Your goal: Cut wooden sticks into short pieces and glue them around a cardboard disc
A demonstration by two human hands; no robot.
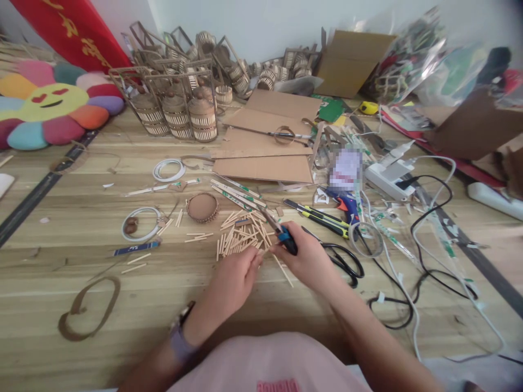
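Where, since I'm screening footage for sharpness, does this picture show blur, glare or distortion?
Head view: the brown box at far right looks smeared, the right hand slightly soft; head view: pale glints on the clear plastic bag; head view: wide-angle stretch towards the edges, and mosaic pixels over an object beside the white power strip.

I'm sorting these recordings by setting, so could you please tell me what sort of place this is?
Probably a craft workspace, judging by the pile of wooden sticks, the glue gun and the lantern-like slatted pieces behind.
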